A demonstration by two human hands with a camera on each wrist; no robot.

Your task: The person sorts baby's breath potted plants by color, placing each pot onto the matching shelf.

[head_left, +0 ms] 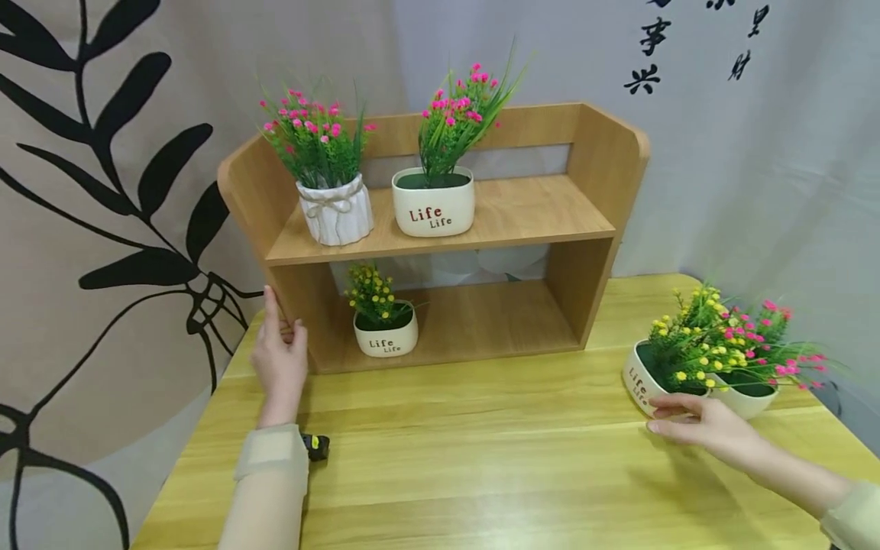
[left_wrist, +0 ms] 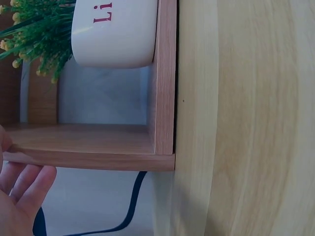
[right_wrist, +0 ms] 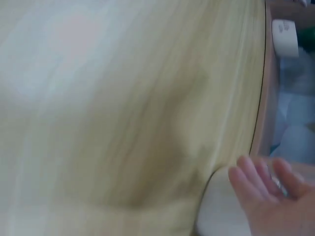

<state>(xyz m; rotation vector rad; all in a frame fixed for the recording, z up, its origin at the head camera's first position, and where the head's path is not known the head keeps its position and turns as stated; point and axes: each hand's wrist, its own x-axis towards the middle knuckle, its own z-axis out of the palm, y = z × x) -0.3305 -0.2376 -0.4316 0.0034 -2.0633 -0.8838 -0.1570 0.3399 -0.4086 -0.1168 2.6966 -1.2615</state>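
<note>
Seen from the head view: a light yellow wooden table [head_left: 481,458] with a brown wooden two-level shelf [head_left: 440,229] standing at its back. Left hand [head_left: 279,359] resting flat against the lower left side of that shelf, fingers straight and close together, thumb up, nothing pinched. Same hand [left_wrist: 19,191] seen in the left wrist view, fingers loose and spread a little at the shelf's edge.

Right hand [head_left: 694,424] reaching across the table, fingers straight and laid just at the foot of a white oval pot with yellow flowers and red "Life" letters [head_left: 649,378]. Fingertips touching or nearly touching it; hard to tell which. Right wrist view blurry, only straight fingers [right_wrist: 256,182] by a pale round shape.

That pot sat on the right side of the table, well apart from the shelf. Just behind it, touching, a second white pot with pink flowers [head_left: 752,389].

On the top level: a white ribbed pot with a bow and pink flowers [head_left: 335,210], and beside it a white oval "Life" pot with pink flowers [head_left: 433,202]. On the bottom level, at the left: a small white "Life" pot with yellow flowers [head_left: 385,332].

Behind the table, a pale curtain with black leaf drawings [head_left: 103,191].
</note>
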